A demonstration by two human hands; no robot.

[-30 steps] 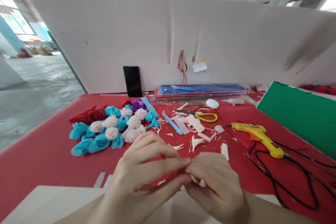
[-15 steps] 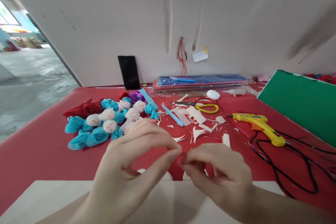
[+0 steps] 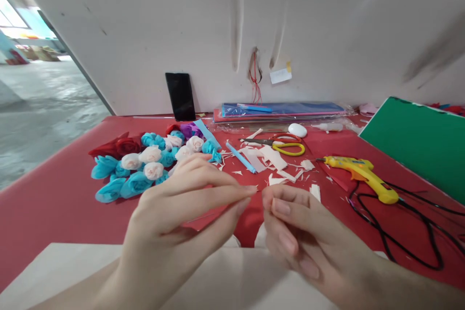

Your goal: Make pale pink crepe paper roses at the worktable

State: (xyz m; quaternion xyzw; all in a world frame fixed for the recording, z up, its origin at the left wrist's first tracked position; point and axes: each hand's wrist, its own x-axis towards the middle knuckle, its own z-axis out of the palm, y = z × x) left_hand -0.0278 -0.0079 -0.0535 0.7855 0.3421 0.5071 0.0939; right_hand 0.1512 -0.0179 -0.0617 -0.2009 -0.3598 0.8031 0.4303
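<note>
My left hand (image 3: 181, 223) is raised over the near part of the table, thumb and fingertips pressed together. Whatever sits in that pinch is hidden or too small to name. A faint thin line, like thread or wire, shows below its fingers. Close by on the right, my right hand (image 3: 305, 232) has its fingers curled and its thumb against them; any held thing cannot be made out. A small gap separates the two sets of fingertips. White paper scraps (image 3: 272, 157) lie just beyond the hands. Beneath them a pale sheet (image 3: 83, 266) covers the front edge.
Crepe paper flowers (image 3: 150, 155) in blue, white, red and purple cluster at the left. Scissors (image 3: 288, 149) and a blue pen (image 3: 240, 157) lie mid-table. A yellow glue gun (image 3: 363, 174) with a looped black cord lies right, beside a green board (image 3: 417, 140). A phone (image 3: 180, 97) leans behind.
My right hand has turned, so more of its fingers show, and has moved slightly up and right. The left hand's fingers have closed flatter together. The view has shifted slightly.
</note>
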